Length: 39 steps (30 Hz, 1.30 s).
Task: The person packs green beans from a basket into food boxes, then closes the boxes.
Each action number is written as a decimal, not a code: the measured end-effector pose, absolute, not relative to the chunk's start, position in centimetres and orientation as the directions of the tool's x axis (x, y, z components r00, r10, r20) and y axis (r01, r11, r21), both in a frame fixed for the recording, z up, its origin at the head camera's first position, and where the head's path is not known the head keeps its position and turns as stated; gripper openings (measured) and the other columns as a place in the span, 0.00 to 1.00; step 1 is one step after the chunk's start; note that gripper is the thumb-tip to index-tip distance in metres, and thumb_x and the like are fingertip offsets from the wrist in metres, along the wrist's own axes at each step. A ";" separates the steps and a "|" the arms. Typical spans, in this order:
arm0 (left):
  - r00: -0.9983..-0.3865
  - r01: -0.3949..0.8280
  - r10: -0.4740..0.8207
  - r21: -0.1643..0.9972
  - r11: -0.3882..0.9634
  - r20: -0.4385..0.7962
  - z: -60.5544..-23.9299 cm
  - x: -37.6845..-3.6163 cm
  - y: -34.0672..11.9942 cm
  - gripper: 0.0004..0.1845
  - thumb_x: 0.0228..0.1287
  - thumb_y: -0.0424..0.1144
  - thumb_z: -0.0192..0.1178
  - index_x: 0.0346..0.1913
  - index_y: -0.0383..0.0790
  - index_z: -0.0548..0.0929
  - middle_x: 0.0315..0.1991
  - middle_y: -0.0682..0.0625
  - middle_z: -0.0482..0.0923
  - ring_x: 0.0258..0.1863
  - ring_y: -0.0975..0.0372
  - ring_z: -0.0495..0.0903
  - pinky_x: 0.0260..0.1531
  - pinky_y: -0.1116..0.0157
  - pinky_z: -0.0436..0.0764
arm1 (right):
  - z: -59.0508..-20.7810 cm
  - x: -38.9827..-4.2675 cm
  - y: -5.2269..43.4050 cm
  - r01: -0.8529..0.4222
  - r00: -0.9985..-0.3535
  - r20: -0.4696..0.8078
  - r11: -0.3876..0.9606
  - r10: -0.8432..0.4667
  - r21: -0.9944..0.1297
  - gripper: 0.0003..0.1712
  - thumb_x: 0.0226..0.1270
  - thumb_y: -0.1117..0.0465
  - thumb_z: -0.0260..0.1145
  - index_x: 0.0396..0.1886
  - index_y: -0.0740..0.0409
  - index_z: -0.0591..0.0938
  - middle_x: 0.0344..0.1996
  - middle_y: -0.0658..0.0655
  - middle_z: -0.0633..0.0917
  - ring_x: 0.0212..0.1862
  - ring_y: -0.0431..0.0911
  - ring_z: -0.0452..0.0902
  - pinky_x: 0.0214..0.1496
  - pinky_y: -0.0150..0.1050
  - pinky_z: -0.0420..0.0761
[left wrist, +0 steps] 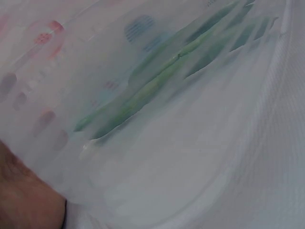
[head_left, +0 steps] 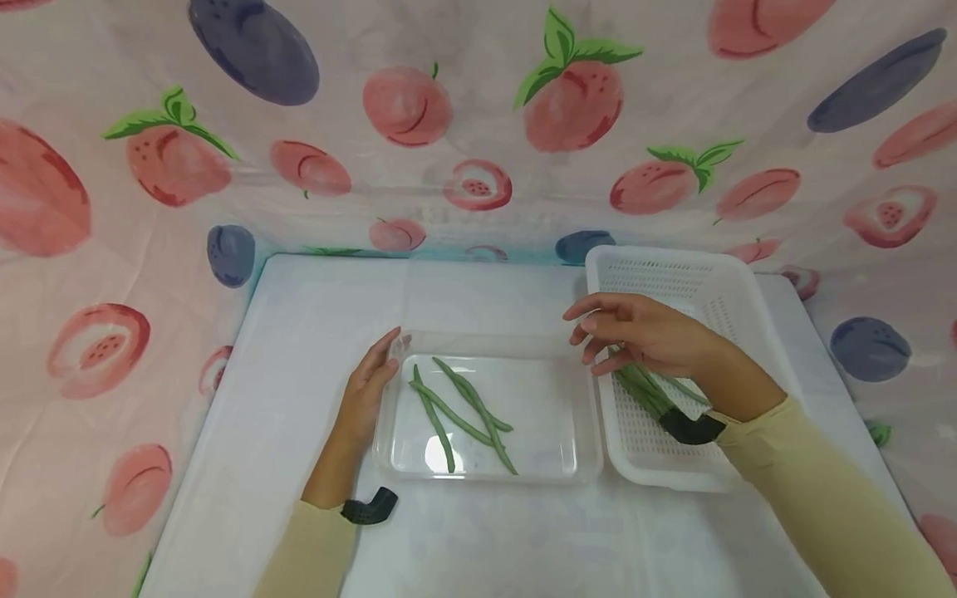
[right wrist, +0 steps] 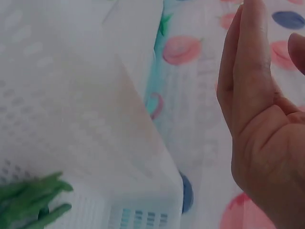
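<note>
A clear plastic tray (head_left: 576, 432) lies in the middle of the white table and holds three green beans (head_left: 467, 411). My left hand (head_left: 370, 386) rests flat against the tray's left wall with straight fingers. In the left wrist view the beans (left wrist: 157, 83) show blurred through that wall. A white perforated basket (head_left: 718, 286) stands to the right with several more green beans (head_left: 646, 390) in it. My right hand (head_left: 635, 332) hovers over the basket's left side, fingers relaxed and holding nothing. The right wrist view shows the open palm (right wrist: 259, 119) and the basket's beans (right wrist: 33, 202).
A fruit-printed cloth (head_left: 478, 124) hangs behind and along both sides of the table. The white tabletop (head_left: 314, 307) reaches to the cloth at the back. Black wrist straps (head_left: 370, 507) sit on both sleeves.
</note>
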<state>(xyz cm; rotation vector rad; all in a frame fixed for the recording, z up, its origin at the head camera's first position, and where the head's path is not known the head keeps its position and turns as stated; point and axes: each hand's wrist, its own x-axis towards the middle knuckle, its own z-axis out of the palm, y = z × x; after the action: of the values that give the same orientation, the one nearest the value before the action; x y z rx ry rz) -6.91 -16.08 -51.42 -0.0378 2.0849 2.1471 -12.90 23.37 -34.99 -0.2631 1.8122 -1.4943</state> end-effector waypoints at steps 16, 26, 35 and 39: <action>-0.990 -0.119 0.081 0.993 -0.013 -0.117 -51.5 -6.9 -16.1 0.27 0.80 0.50 0.49 0.78 0.56 0.65 0.77 0.61 0.64 0.77 0.55 0.63 0.69 0.42 0.71 | -36.9 -14.3 30.9 0.281 -0.725 -0.306 0.142 -0.617 -0.949 0.16 0.80 0.71 0.52 0.61 0.59 0.76 0.51 0.53 0.88 0.48 0.45 0.86 0.56 0.42 0.87; -0.988 -0.136 0.080 0.991 -0.018 -0.134 -51.4 -6.9 -16.0 0.27 0.80 0.50 0.49 0.78 0.56 0.64 0.78 0.61 0.63 0.77 0.55 0.63 0.68 0.43 0.72 | -38.7 -14.8 33.2 0.317 -0.758 -0.389 0.226 -0.523 -0.921 0.14 0.79 0.70 0.54 0.59 0.60 0.77 0.50 0.52 0.88 0.50 0.46 0.87 0.55 0.40 0.87; -0.989 -0.132 0.074 0.991 -0.004 -0.131 -51.0 -6.9 -15.9 0.26 0.81 0.50 0.48 0.77 0.59 0.65 0.78 0.61 0.62 0.77 0.54 0.63 0.67 0.42 0.73 | -41.3 -15.3 34.8 0.355 -0.774 -0.493 0.373 -0.398 -0.857 0.22 0.78 0.63 0.61 0.65 0.70 0.72 0.52 0.52 0.87 0.52 0.47 0.86 0.55 0.39 0.87; -0.989 -0.132 0.075 0.991 -0.002 -0.131 -51.1 -6.9 -15.9 0.26 0.80 0.51 0.48 0.77 0.59 0.66 0.78 0.62 0.62 0.77 0.54 0.63 0.68 0.42 0.72 | -42.3 -15.4 35.2 0.392 -0.760 -0.544 0.417 -0.355 -0.820 0.29 0.75 0.60 0.64 0.67 0.73 0.69 0.52 0.53 0.88 0.52 0.44 0.86 0.56 0.39 0.87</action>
<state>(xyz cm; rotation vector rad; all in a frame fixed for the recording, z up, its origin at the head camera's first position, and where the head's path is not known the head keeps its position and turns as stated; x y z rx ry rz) -6.90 -15.89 -51.10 -0.0609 2.1097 2.1255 -15.37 35.18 -42.29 0.0311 1.9911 -1.4009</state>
